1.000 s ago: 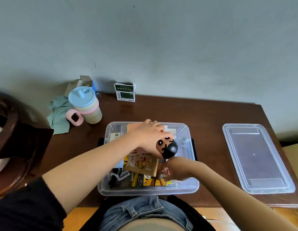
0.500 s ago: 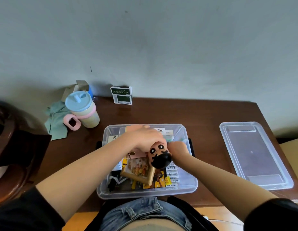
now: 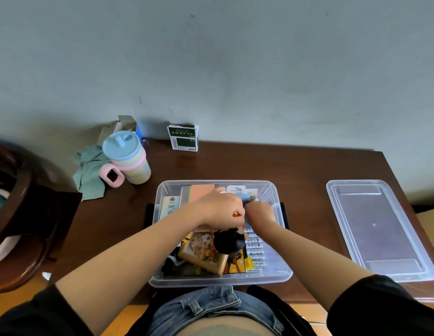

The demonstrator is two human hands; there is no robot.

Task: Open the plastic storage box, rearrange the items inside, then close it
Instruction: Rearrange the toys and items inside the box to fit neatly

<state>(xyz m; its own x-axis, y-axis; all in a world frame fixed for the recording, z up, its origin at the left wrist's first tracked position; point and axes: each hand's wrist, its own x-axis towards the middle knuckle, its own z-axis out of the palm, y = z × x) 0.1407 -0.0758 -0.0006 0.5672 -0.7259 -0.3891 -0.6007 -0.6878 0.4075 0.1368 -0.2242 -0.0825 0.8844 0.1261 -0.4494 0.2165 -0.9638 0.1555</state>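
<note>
Both hands are deep in the open box [image 3: 162,267] at the desk's [image 3: 308,170] near edge. Left hand [image 3: 218,208] has its grip clamped on the toy [image 3: 229,241]; right hand [image 3: 259,212] sits curled among the items, grip unclear. Lid [image 3: 380,229] lies off to the right.

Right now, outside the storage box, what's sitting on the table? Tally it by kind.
Clear lid: 1
Lidded cup with a pink handle: 1
Green cloth: 1
Green and white carton: 1
Opened cardboard packet behind the cup: 1
Total: 5
</note>
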